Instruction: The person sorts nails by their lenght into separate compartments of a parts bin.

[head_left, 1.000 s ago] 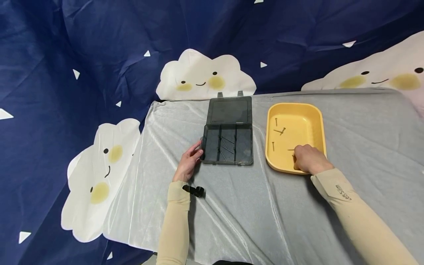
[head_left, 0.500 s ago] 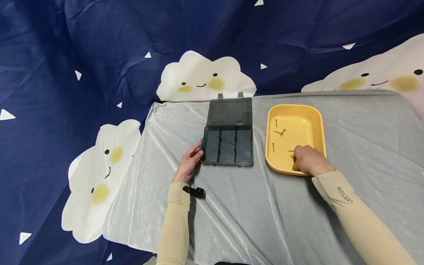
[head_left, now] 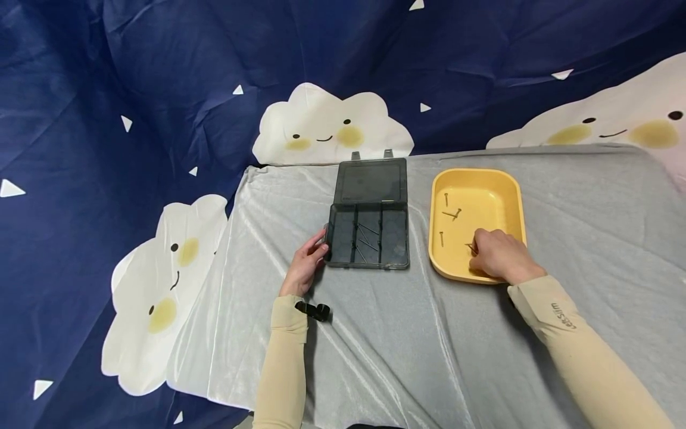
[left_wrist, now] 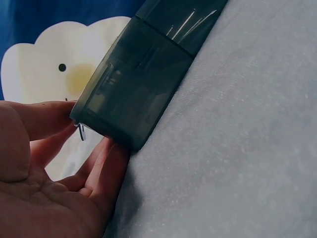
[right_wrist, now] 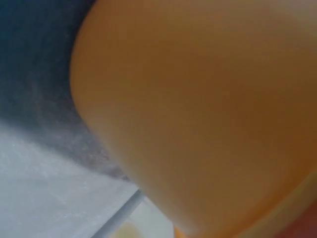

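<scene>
A dark translucent compartment box lies on the grey cloth with its lid folded back. Several screws rest in its middle compartment. My left hand holds the box's left end; in the left wrist view thumb and fingers touch its upper and lower edges. To the right stands a yellow tray with several loose screws on its left side. Inside its near right part, my right hand has curled fingers and pinches a screw, whose end pokes out. The fingertips are hidden by the hand.
The grey cloth covers the table. Behind it hangs a dark blue curtain printed with clouds. The tray's outer wall fills most of the right wrist view.
My right hand has shifted slightly within the tray, and the screw at its fingertips has turned and shows less. My left hand and the box have stayed put.
</scene>
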### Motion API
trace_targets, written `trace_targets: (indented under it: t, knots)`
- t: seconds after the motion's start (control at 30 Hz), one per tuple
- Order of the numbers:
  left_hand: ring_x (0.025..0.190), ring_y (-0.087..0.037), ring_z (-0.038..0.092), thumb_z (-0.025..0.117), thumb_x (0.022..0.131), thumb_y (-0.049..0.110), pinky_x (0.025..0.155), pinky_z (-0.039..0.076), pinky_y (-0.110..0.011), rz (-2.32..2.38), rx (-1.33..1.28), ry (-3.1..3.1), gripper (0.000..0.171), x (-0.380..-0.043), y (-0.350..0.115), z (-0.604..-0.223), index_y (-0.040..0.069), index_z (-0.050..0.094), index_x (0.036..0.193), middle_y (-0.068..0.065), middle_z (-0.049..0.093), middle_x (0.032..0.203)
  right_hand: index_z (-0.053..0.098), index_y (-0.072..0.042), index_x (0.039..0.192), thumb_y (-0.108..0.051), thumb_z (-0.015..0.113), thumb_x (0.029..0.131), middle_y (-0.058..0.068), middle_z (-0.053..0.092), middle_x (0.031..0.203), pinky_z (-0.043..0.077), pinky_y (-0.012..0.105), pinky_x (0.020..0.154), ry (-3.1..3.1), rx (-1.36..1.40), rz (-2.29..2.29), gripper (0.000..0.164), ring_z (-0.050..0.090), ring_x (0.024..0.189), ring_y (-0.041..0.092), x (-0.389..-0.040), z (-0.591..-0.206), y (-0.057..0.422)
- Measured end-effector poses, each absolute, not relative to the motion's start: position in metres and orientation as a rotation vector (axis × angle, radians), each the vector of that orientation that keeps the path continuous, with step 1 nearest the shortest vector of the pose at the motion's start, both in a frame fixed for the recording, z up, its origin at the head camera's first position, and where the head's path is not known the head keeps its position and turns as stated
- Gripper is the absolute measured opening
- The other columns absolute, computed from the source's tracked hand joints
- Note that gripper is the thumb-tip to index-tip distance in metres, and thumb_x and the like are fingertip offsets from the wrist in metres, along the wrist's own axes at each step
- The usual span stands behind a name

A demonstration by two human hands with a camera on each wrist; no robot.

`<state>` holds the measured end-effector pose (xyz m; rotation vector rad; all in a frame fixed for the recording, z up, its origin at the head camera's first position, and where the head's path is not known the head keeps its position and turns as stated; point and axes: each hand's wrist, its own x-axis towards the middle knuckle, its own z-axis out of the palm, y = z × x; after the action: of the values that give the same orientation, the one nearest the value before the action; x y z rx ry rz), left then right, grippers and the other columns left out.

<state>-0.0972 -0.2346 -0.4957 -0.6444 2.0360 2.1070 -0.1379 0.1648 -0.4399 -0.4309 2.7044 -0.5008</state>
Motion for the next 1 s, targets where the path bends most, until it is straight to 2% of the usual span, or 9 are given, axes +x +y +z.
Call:
trace_targets:
  t: [0.27, 0.57, 0.77, 1.0]
  knots:
    - [0.105, -0.013, 0.054, 0.057, 0.097, 0.012, 0.086, 0.042, -0.026, 2.109, -0.645, 2.027, 0.043, -0.098, -0.235, -0.495, 0.023, 0.055, 0.138, -0.009, 0.057, 0.123, 0.056, -0.007, 0.083, -0.017, 0.068, 0.075, 0.010, 0.059, 0.079, 0.039, 0.034, 0.054, 2.727, -0.422, -0.522, 0.018, 0.055, 0.070, 0.026, -0.138, -0.431, 0.162]
    - [0.104, -0.012, 0.055, 0.057, 0.097, 0.010, 0.087, 0.042, -0.026, 2.123, -0.645, 2.019, 0.042, -0.097, -0.235, -0.496, 0.021, 0.055, 0.138, -0.011, 0.057, 0.127, 0.055, -0.008, 0.087, -0.015, 0.063, 0.076, 0.008, 0.057, 0.079, 0.037, 0.033, 0.057, 2.790, -0.455, -0.586, 0.016, 0.053, 0.071, 0.026, -0.137, -0.414, 0.157]
    - [0.109, -0.016, 0.053, 0.056, 0.098, 0.010, 0.091, 0.041, -0.029, 2.140, -0.635, 1.999, 0.043, -0.096, -0.235, -0.496, 0.020, 0.054, 0.139, -0.015, 0.054, 0.131, 0.054, -0.009, 0.086, -0.013, 0.062, 0.075, 0.006, 0.056, 0.077, 0.037, 0.032, 0.058, 2.859, -0.494, -0.658, 0.014, 0.053, 0.072, 0.025, -0.136, -0.404, 0.152]
    - [0.106, -0.013, 0.054, 0.057, 0.097, 0.010, 0.087, 0.043, -0.026, 2.138, -0.639, 2.013, 0.043, -0.097, -0.235, -0.497, 0.020, 0.055, 0.138, -0.013, 0.057, 0.128, 0.054, -0.012, 0.084, -0.014, 0.062, 0.075, 0.003, 0.055, 0.076, 0.034, 0.031, 0.059, 2.918, -0.520, -0.773, 0.012, 0.051, 0.069, 0.020, -0.135, -0.394, 0.142]
